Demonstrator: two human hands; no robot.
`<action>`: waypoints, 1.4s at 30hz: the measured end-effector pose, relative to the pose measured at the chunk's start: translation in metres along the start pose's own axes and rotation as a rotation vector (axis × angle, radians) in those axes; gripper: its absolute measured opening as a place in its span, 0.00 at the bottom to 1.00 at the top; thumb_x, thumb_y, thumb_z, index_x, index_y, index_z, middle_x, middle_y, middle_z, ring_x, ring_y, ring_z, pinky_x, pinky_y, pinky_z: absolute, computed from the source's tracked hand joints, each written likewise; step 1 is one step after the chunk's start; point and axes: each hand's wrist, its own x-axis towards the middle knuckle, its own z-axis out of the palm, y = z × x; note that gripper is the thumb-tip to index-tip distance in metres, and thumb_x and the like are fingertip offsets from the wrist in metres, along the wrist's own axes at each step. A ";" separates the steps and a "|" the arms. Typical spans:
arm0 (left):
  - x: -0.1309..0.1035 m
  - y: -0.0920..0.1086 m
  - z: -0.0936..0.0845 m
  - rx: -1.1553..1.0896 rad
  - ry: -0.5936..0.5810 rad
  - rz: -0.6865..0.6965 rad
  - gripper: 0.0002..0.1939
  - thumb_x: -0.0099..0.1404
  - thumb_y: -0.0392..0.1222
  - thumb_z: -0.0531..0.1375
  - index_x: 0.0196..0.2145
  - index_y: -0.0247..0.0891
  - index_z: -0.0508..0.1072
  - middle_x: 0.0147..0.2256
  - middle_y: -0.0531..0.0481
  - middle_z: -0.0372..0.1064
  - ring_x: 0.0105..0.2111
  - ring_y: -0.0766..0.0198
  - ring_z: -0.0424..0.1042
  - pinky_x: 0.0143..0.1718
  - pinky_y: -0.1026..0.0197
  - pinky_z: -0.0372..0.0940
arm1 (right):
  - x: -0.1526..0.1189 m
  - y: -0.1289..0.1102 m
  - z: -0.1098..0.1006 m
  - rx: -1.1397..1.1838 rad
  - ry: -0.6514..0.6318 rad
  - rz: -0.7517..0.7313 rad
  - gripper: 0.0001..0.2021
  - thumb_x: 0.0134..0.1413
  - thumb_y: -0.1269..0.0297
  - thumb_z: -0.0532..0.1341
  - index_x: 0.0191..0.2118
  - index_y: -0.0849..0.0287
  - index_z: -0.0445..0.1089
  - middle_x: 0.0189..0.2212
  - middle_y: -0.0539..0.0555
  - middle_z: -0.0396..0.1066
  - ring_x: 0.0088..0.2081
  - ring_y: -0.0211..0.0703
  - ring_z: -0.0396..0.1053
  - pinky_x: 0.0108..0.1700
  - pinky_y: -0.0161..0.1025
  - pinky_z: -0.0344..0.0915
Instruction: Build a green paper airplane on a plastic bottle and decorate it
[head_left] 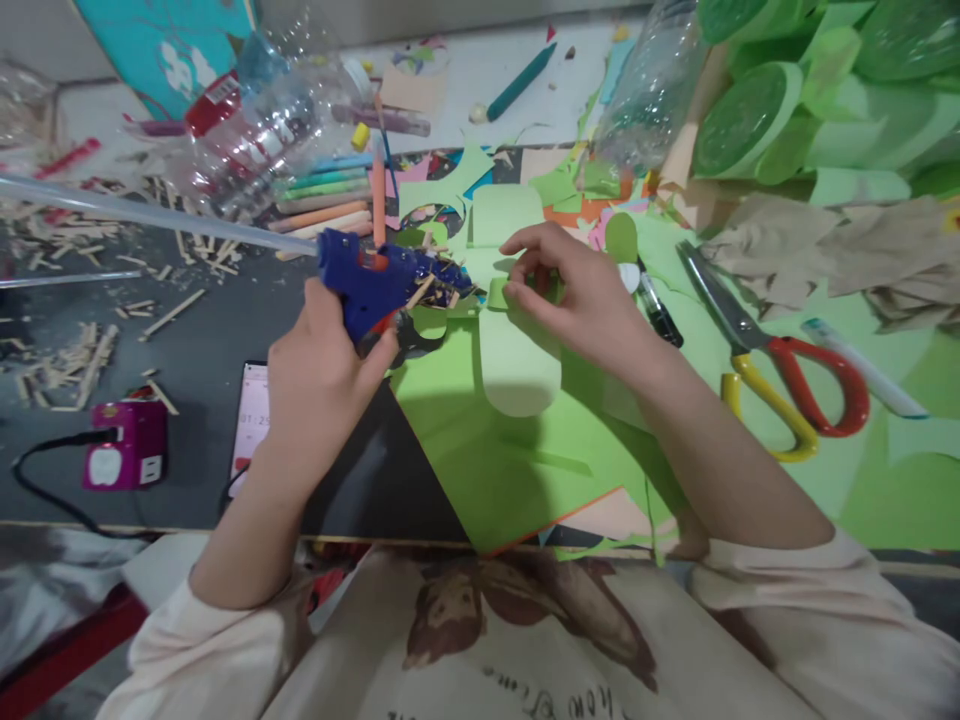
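Note:
My left hand (pixel 319 370) is wrapped round a blue hot glue gun (pixel 367 285), a long clear glue stick (pixel 165 218) running out of its back. Bits of wood cling round the gun's front end, and its nozzle points at a small green paper loop (pixel 498 294). My right hand (pixel 574 290) pinches that loop between thumb and finger. Beneath lies a pale green paper strip with a rounded end (pixel 520 370), on top of a brighter green sheet (pixel 450 440).
Large scissors (pixel 742 335) with red and yellow handles lie to the right, near a black marker (pixel 660 310). Wood sticks (pixel 67 370), a purple power adapter (pixel 124 450) and a phone (pixel 251 410) are on the left. Plastic bottles (pixel 262 130) and coloured pens (pixel 330 190) lie behind.

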 end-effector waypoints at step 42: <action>0.027 -0.099 0.011 -0.291 0.176 -0.497 0.32 0.49 0.44 0.64 0.52 0.33 0.68 0.50 0.40 0.74 0.46 0.48 0.74 0.53 0.44 0.69 | 0.002 -0.005 -0.001 -0.009 -0.003 0.016 0.08 0.67 0.62 0.54 0.48 0.53 0.67 0.30 0.50 0.70 0.31 0.42 0.67 0.36 0.42 0.67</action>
